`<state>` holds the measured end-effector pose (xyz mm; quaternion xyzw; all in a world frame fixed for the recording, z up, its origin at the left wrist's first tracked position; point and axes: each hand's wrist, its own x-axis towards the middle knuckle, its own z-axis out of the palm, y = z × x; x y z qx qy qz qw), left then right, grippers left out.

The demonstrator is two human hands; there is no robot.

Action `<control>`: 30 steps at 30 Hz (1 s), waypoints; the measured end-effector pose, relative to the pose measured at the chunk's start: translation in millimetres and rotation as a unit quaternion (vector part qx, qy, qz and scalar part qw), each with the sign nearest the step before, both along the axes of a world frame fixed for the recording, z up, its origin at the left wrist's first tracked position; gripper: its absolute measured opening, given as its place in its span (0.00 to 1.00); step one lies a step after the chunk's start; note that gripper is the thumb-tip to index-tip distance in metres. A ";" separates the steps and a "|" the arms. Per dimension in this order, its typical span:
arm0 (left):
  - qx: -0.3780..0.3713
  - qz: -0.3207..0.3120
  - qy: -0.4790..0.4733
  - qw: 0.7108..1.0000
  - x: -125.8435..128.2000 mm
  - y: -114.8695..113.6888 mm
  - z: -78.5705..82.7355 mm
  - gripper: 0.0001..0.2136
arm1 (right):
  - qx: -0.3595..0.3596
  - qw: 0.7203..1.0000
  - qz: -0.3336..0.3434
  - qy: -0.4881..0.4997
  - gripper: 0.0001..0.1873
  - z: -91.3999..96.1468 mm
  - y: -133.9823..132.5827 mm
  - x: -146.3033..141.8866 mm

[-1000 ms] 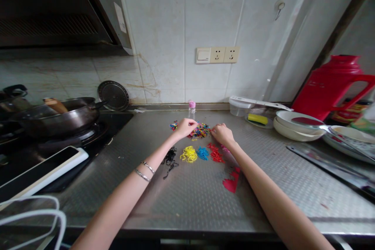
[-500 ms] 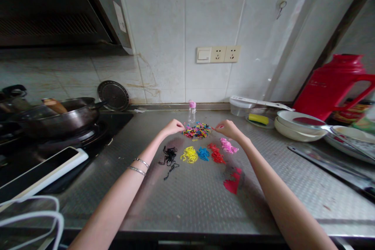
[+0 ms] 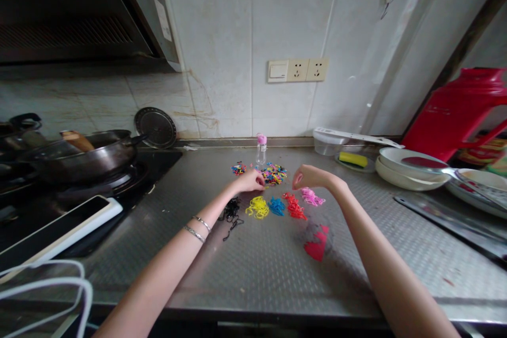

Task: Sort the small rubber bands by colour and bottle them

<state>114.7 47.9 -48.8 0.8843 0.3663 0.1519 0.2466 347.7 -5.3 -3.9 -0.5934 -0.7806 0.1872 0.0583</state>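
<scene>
Mixed heap of small multicoloured rubber bands (image 3: 274, 173) just above frame centre, on dimpled steel counter (image 3: 261, 269). Left hand (image 3: 250, 181) at heap's lower-left edge, right hand (image 3: 311, 176) just right of it. Both pinched at fingertips, contents too small to tell. Below hands: sorted black pile (image 3: 232, 208), yellow pile (image 3: 256, 207), blue pile (image 3: 276, 206), red pile (image 3: 293, 206), pink pile (image 3: 311, 197). Clear btl w/ pink cap (image 3: 261, 149) above heap.

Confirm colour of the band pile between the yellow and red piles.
Blue. The band pile lies between the yellow pile and red pile; head view shows it.
</scene>
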 end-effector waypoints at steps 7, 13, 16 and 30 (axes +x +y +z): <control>0.031 0.004 -0.005 0.999 5.3 -1.9 -4.6 0.06 | 0.070 0.996 -0.044 -0.024 0.10 -7.5 5.5 -0.1; 0.038 -0.008 -0.017 0.999 1.9 -3.3 2.6 0.06 | 0.104 0.989 -0.088 -0.053 0.10 -20.9 11.0 0.0; 0.025 -0.031 -0.046 0.998 -6.8 -10.9 11.2 0.06 | 0.124 0.984 -0.104 -0.075 0.11 -22.8 7.8 -5.5; -0.033 0.011 -0.105 0.994 -39.4 -38.0 19.7 0.14 | 0.197 0.978 0.017 -0.067 0.23 -36.8 -2.0 -50.0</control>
